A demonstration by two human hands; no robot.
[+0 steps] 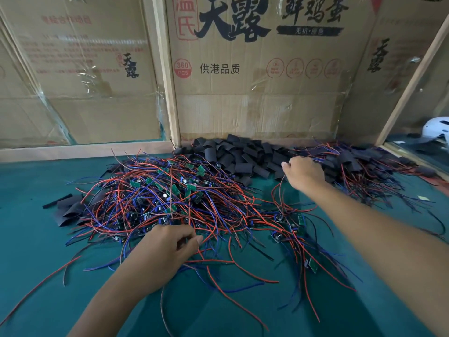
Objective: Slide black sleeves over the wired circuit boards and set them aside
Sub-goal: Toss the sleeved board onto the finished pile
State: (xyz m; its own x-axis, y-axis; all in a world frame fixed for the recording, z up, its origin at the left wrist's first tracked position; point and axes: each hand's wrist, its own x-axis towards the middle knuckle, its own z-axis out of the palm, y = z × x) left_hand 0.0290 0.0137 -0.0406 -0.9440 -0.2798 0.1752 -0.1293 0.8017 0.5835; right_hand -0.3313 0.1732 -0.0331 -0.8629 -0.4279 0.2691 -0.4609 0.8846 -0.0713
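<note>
Now the left hand (167, 249), low in the centre of the frame, pinches wires at the near edge of the boards (165, 198) heap. The right hand (303, 172), right of centre, closes loosely at the sleeves (245, 154) pile; whether it holds one, I cannot tell. Because the wires are tangled, pulling one board may drag others off the heap.

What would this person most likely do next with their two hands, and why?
Probably pull the left hand back to lift one wired circuit board clear of the tangled pile. Its fingers are curled into the red and blue wires at the pile's near edge, while the right hand is already at the heap of black sleeves, so a sleeve seems at hand.
</note>
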